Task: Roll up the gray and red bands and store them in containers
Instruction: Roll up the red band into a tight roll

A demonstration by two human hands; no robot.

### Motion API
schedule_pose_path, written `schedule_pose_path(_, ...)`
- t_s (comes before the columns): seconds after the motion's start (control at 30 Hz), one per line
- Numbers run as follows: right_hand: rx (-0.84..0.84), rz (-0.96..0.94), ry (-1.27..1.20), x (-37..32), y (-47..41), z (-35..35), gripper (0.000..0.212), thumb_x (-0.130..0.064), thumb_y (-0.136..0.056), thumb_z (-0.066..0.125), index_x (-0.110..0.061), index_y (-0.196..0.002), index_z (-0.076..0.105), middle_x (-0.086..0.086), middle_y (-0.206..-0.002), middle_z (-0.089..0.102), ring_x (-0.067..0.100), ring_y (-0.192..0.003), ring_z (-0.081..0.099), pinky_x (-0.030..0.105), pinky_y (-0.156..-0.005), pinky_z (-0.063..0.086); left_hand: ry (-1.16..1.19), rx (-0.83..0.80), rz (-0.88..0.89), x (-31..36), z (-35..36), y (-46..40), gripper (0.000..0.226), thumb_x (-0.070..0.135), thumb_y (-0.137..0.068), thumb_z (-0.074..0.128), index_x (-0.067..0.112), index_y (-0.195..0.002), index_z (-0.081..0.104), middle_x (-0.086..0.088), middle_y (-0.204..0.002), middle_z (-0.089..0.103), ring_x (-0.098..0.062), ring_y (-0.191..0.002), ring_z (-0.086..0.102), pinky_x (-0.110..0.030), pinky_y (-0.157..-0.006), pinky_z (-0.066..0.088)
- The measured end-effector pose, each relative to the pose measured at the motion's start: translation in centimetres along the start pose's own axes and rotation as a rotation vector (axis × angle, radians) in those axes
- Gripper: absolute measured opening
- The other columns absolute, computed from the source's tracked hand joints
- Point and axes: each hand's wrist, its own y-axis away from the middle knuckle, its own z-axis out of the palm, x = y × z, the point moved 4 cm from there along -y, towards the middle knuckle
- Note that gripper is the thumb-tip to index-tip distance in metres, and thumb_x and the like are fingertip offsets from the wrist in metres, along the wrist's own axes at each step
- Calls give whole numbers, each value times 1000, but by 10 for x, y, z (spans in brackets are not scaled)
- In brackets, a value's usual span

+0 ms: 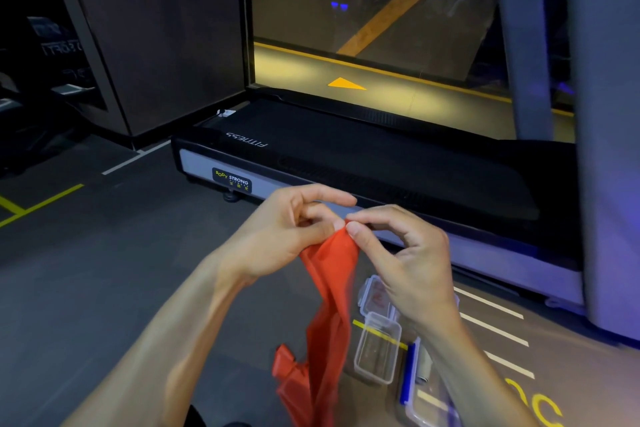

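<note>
The red band [329, 305] hangs from my two hands down to the floor, where its lower end lies crumpled. My left hand [291, 229] pinches its top edge from the left. Right beside it, my right hand [405, 253] pinches the same end between thumb and forefinger. Below the right wrist, an open clear container [377, 347] sits on the floor, with its clear lid [372, 295] just behind it. A second container with a blue clip [412, 374] lies partly hidden under my right forearm. No gray band is plainly visible.
A black treadmill [381, 163] with a grey side rail runs across the floor just beyond my hands. A grey pillar [609, 149] stands at the right. Yellow and white lines mark the dark floor [104, 253].
</note>
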Motion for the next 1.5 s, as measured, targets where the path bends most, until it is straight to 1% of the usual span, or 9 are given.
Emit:
schedule_pose_path(0.13, 29, 6, 0, -11, 4, -1, 13, -7, -86, 80, -16, -95, 78, -11, -92, 76, 10, -95, 72, 17, -87, 50, 8, -21, 35, 5, 2, 6, 38, 11, -91, 69, 9, -128, 63, -10, -89, 74, -23, -78, 63, -27, -70, 48)
schedule_pose_path(0.37, 76, 8, -63, -46, -1, -5, 22, -1, -87, 78, -20, -95, 70, -5, -91, 71, 19, -90, 69, 38, -85, 55, 17, -10, 66, 38, 11, 27, 38, 4, -95, 65, 8, -132, 59, -14, -94, 72, -18, -82, 65, -26, -77, 51)
schedule_pose_path(0.5, 102, -25, -140, -92, -20, -22, 25, 2, -90, 73, -21, -96, 68, -2, -92, 70, 17, -87, 70, 32, -82, 55, -133, -10, 150, 94, 7, 40, 41, -4, -96, 62, 10, -134, 57, -23, -102, 72, -22, -92, 67, -36, -88, 53)
schedule_pose_path(0.6, 148, -47, -215, -132, -40, -36, 24, 5, -90, 71, -18, -97, 66, -3, -89, 69, 12, -82, 68, 26, -78, 53, -248, 45, 261, 145, 4, 52, 38, -1, -91, 70, 15, -124, 59, -22, -89, 71, -25, -80, 68, -47, -83, 57)
schedule_pose_path(0.73, 200, -139, -228, -192, -62, -50, 26, 6, -91, 70, -18, -95, 63, -10, -87, 67, 7, -80, 66, 20, -77, 52, -248, 182, 423, 205, 0, 69, 25, 2, -87, 76, 13, -97, 56, -13, -76, 71, -26, -67, 66, -40, -69, 55)
schedule_pose_path(1.0, 281, -288, -106, -286, -84, -74, 21, 2, -91, 70, -18, -89, 63, -9, -84, 67, 9, -75, 66, 27, -74, 55, -374, 158, 550, 294, 12, 94, 27, -19, -90, 51, -2, -90, 73, -9, -82, 74, -20, -75, 69, -33, -74, 57)
schedule_pose_path(1.17, 314, -299, -11, -310, -93, -88, 16, -5, -91, 73, -17, -91, 63, -10, -87, 67, 11, -77, 68, 34, -75, 59, -390, 186, 559, 333, 20, 105, 32, 12, -92, 47, 2, -86, 77, -13, -85, 76, -32, -85, 71, -41, -84, 59)
schedule_pose_path(1.27, 331, -300, 4, -315, -94, -95, 18, -7, -91, 73, -20, -90, 62, -7, -86, 67, 14, -78, 69, 39, -76, 59, -540, 232, 590, 346, 29, 110, 38, 40, -99, 60, 12, -79, 77, -6, -79, 76, -24, -81, 73, -41, -84, 58)
schedule_pose_path(1.5, 362, -228, -169, -312, -100, -116, 19, -6, -90, 74, -20, -88, 61, -1, -91, 69, 12, -82, 69, 35, -77, 59, -555, 300, 587, 362, 36, 99, 17, 21, -95, 71, 9, -85, 76, -7, -79, 76, -21, -74, 74, -40, -76, 60)
